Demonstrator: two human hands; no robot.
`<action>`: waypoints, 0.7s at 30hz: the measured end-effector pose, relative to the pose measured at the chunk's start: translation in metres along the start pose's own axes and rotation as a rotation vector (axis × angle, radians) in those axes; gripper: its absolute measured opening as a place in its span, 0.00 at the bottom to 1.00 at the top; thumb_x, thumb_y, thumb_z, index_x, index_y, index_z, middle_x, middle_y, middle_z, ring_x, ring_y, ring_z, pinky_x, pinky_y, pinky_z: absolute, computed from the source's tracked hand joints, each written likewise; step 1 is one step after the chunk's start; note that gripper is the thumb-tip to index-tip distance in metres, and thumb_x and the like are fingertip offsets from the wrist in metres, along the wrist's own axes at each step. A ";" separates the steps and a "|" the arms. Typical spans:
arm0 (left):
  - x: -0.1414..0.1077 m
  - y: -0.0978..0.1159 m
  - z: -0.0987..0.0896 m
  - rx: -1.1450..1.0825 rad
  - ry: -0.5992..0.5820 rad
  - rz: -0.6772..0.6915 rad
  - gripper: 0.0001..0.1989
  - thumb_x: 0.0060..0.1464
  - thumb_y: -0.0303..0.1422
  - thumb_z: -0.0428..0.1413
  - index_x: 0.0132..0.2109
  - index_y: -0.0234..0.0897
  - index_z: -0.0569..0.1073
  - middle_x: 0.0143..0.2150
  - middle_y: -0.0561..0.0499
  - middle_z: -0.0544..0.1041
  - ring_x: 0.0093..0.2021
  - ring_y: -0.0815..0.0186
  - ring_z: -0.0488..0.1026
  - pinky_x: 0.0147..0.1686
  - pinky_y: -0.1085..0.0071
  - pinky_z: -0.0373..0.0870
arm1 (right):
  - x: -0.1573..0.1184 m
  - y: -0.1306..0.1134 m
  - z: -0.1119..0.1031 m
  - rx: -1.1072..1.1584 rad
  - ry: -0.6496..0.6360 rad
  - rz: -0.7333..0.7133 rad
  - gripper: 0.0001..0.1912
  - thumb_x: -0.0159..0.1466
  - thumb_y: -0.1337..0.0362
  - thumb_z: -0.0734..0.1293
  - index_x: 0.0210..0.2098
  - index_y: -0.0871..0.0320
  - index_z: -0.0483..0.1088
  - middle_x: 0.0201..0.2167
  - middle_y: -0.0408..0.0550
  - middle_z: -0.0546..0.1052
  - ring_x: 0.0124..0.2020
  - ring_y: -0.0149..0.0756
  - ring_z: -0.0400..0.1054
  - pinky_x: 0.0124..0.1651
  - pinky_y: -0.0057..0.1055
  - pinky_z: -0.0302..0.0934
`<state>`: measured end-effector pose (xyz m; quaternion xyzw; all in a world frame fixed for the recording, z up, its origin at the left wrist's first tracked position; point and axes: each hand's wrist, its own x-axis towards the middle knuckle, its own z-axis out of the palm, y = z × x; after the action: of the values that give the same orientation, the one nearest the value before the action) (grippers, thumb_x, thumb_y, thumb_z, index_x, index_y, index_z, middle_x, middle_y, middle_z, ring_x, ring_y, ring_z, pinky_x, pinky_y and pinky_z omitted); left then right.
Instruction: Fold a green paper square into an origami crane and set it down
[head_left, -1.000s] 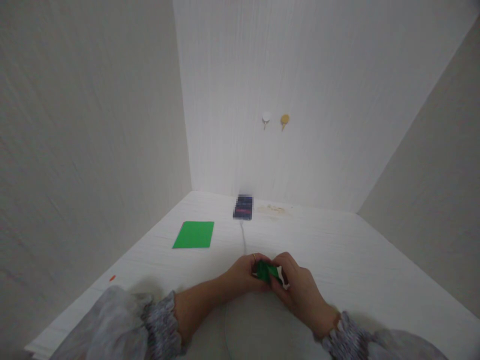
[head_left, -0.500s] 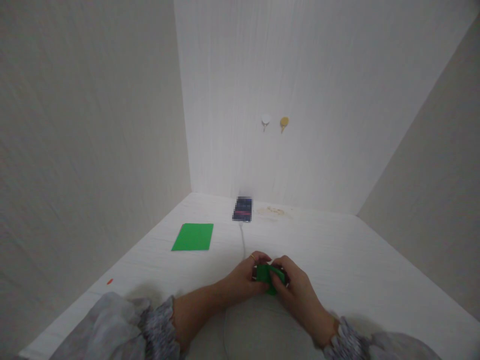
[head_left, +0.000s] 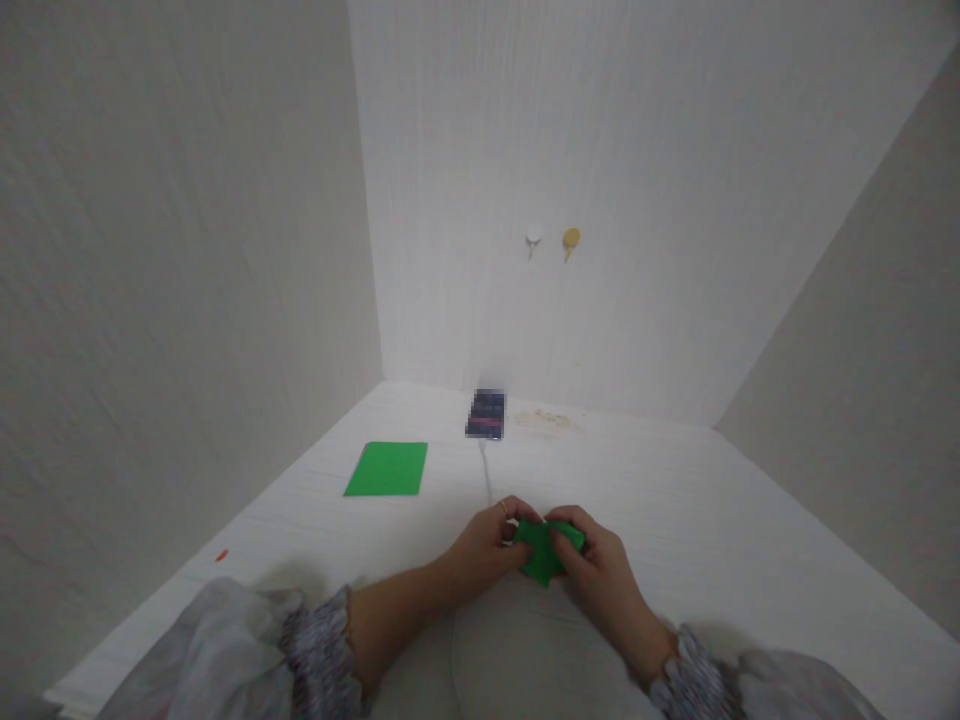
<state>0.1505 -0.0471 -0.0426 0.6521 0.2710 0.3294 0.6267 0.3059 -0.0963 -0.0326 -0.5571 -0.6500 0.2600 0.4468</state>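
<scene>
Between my two hands is a piece of green folded paper [head_left: 543,564], its lower end coming to a point above the white table. My left hand [head_left: 489,545] pinches its left side, with a ring showing on one finger. On the right side, my right hand [head_left: 596,555] grips the paper with the thumb pressed on its front face. Parts of the paper are covered by the fingers. Farther off to the left, a flat square of green paper [head_left: 387,469] lies on the table.
A phone [head_left: 486,415] with a blurred screen rests against the back wall, and a white cable [head_left: 486,474] runs from it toward me. Two hooks, one white [head_left: 533,238] and one gold [head_left: 571,239], are on that wall. A small red scrap [head_left: 222,555] lies at the left edge.
The green folded paper has spread wider between my hands, showing more of its front and its pointed lower end. My right hand has shifted slightly to the right.
</scene>
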 end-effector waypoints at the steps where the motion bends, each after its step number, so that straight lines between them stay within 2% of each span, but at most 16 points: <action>1: 0.000 -0.001 0.000 -0.003 0.006 0.014 0.14 0.42 0.24 0.54 0.39 0.33 0.65 0.28 0.52 0.69 0.27 0.71 0.67 0.27 0.75 0.63 | 0.000 0.001 0.000 0.056 -0.008 0.015 0.07 0.56 0.67 0.58 0.32 0.58 0.66 0.21 0.41 0.68 0.21 0.30 0.62 0.21 0.24 0.59; 3: 0.001 -0.002 -0.001 -0.014 0.019 0.031 0.13 0.41 0.24 0.54 0.38 0.32 0.66 0.27 0.52 0.70 0.27 0.72 0.67 0.26 0.76 0.62 | 0.001 0.002 -0.002 0.138 -0.031 0.007 0.07 0.55 0.68 0.58 0.32 0.58 0.66 0.23 0.42 0.67 0.21 0.30 0.62 0.21 0.24 0.59; 6: 0.001 -0.004 -0.001 -0.060 0.033 0.047 0.13 0.40 0.24 0.55 0.37 0.31 0.67 0.26 0.52 0.69 0.25 0.73 0.66 0.26 0.76 0.62 | 0.002 0.001 -0.006 0.170 -0.045 -0.095 0.08 0.54 0.70 0.59 0.31 0.58 0.68 0.25 0.43 0.68 0.25 0.31 0.63 0.24 0.25 0.61; 14: 0.001 0.000 0.001 -0.087 0.075 0.038 0.10 0.39 0.24 0.56 0.34 0.30 0.71 0.26 0.51 0.73 0.26 0.71 0.67 0.28 0.74 0.63 | 0.003 0.002 -0.009 0.254 -0.056 -0.222 0.09 0.53 0.73 0.59 0.28 0.57 0.69 0.27 0.44 0.65 0.27 0.32 0.63 0.22 0.24 0.63; 18: -0.001 0.004 0.001 -0.087 0.083 0.050 0.08 0.38 0.26 0.58 0.32 0.30 0.72 0.27 0.51 0.73 0.27 0.70 0.68 0.29 0.73 0.64 | 0.003 0.002 -0.009 0.235 -0.061 -0.282 0.10 0.53 0.74 0.58 0.28 0.57 0.69 0.27 0.45 0.65 0.26 0.31 0.62 0.24 0.25 0.62; 21: -0.002 0.006 0.000 -0.055 0.081 0.050 0.12 0.37 0.30 0.61 0.33 0.30 0.72 0.29 0.50 0.72 0.28 0.69 0.69 0.29 0.74 0.65 | 0.004 0.001 -0.010 0.185 -0.041 -0.340 0.10 0.54 0.74 0.58 0.28 0.56 0.70 0.26 0.45 0.66 0.27 0.32 0.62 0.26 0.27 0.60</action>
<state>0.1490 -0.0492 -0.0372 0.6275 0.2705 0.3785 0.6244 0.3148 -0.0937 -0.0275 -0.3907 -0.7169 0.2505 0.5202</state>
